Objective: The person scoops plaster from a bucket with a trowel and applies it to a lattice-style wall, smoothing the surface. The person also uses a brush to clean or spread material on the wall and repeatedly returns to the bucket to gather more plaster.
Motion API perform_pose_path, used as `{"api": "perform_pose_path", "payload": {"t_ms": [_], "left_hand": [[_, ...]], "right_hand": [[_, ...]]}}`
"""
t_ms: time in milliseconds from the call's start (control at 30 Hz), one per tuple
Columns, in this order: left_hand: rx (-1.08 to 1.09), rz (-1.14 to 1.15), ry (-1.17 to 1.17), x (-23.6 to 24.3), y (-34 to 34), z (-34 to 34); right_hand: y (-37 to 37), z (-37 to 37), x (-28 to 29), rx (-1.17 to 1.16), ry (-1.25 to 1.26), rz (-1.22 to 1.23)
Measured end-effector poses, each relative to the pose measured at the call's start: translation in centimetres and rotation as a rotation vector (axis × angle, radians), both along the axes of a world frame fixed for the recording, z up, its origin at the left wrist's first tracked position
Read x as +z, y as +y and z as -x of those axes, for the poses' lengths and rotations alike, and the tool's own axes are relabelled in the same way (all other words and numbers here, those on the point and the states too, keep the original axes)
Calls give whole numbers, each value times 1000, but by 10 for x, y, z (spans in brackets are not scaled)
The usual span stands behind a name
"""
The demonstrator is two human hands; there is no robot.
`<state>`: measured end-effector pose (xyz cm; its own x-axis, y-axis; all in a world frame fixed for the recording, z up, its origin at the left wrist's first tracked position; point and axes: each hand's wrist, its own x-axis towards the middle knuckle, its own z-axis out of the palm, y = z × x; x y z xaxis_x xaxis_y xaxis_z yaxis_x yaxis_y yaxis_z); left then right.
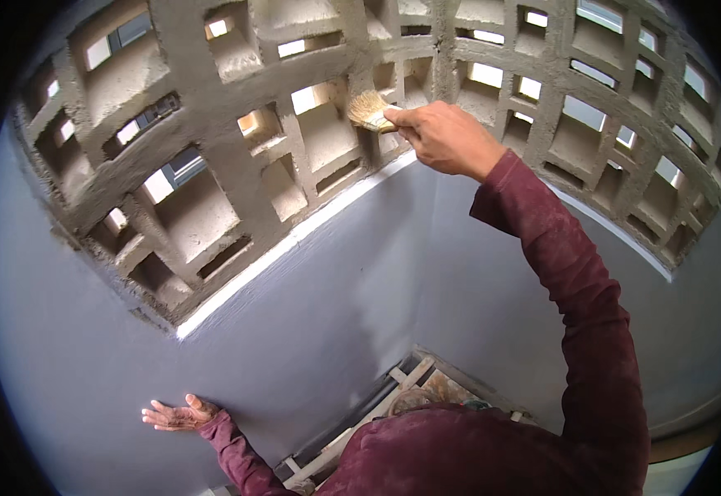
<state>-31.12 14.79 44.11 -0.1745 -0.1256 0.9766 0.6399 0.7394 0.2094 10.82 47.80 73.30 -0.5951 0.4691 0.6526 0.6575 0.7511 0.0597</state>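
My right hand (447, 139) is closed round the handle of a paintbrush (368, 109) with pale, spread bristles. Its bristles are up against the grey concrete lattice (199, 103), near the inner corner; whether they touch it I cannot tell. Most of the handle is hidden in my fingers. Lower left, my left hand (180, 412) lies against the smooth grey-blue wall (294, 347), its fingers stretched out and holding nothing.
Rectangular openings of several sizes pierce the lattice, and light shows through some. A white ledge (294, 240) runs under it. Below me stands wooden planking (414, 374) with a rounded container (410, 400), partly hidden by my body. A second wall (509, 273) meets at the corner.
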Motion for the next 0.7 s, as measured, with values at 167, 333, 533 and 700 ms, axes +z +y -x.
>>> {"api": "perform_pose_path", "payload": {"t_ms": [167,333,533,700], "left_hand": [[-29,-22,-26,7,-8,-6],[-55,-47,3,10,9,-12],[-12,-13,-38,4,-2,-6],[-60,-1,5,1,-7,-2]], "right_hand": [[-20,-12,14,40,162,94],[11,5,-17,20,140,83],[19,-14,6,162,173,-8],[-12,-8,-10,324,629,708]]}}
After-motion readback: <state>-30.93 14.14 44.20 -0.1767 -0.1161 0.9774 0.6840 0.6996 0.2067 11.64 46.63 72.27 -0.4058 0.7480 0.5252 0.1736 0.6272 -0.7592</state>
